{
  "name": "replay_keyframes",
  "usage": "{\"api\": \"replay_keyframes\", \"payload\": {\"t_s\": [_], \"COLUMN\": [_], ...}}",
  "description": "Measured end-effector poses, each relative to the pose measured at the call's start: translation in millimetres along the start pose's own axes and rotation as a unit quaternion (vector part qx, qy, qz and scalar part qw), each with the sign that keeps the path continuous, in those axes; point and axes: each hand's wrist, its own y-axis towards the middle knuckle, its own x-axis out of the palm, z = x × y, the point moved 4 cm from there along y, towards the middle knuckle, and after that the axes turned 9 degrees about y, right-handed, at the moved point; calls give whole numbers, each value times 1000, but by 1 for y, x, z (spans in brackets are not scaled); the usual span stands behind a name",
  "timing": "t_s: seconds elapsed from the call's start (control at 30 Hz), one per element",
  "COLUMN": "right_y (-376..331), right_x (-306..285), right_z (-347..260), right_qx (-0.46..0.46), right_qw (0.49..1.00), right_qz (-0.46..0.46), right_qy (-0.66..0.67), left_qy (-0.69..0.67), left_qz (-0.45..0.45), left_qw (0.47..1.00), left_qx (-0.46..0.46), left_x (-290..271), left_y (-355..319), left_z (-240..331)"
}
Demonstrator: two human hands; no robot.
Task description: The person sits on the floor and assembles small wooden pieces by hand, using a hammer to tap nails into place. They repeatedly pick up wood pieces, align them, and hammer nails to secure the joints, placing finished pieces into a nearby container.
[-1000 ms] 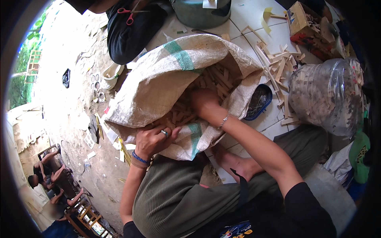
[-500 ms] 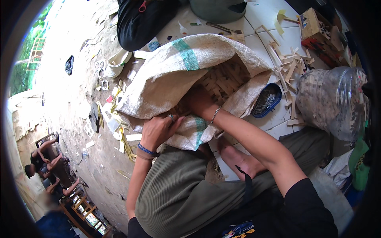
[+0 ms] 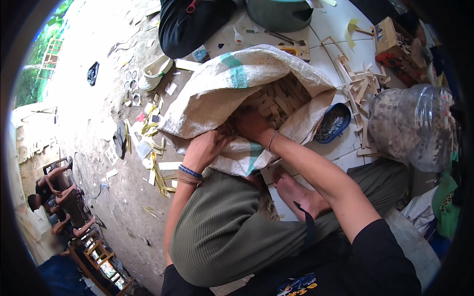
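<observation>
A white woven sack (image 3: 195, 106) with green stripes lies in front of my crossed legs, its mouth gaping toward me. Many small wooden pieces (image 3: 282, 101) fill the inside. My right hand (image 3: 253, 124) is down in the sack among the pieces, its fingers lost in shadow. At the sack's near left rim, my left hand (image 3: 205, 148) reaches over the edge, fingertips inside and close to the right hand. Whether either hand grips a piece is hidden.
To the right are a blue tray of nails (image 3: 333, 123), scattered wood strips (image 3: 363, 86) and a large clear plastic jar (image 3: 410, 126). A wooden box (image 3: 387, 39) stands beyond. At left lie a pale clog (image 3: 155, 73) and scraps. Another person's dark-clothed knee (image 3: 190, 27) is at the far side.
My left hand has moved from holding the sack's rim to reaching inside beside the right hand. The right hand stays in the sack. The view has shifted slightly.
</observation>
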Motion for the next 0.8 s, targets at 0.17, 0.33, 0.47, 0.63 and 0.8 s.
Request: {"api": "replay_keyframes", "payload": {"t_s": [0.17, 0.33, 0.47, 0.63, 0.8], "right_y": [-10, -77, -129, -208, -282], "right_x": [-51, -149, -202, -206, -193], "right_z": [-5, -49, -75, -61, -1], "right_qx": [70, 214, 276, 367, 528], "right_qw": [979, 886, 849, 793, 806], "right_qz": [74, 72, 93, 141, 57], "right_qy": [174, 404, 442, 465, 263], "left_qy": [-23, -185, -144, -63, -69], "left_qz": [78, 15, -8, 75, -71], "left_qw": [996, 981, 985, 989, 966], "left_qx": [45, 61, 100, 109, 240], "left_x": [-22, -69, -128, -194, -165], "left_y": [-9, -39, -75, -137, -173], "left_z": [17, 44, 86, 155, 221]}}
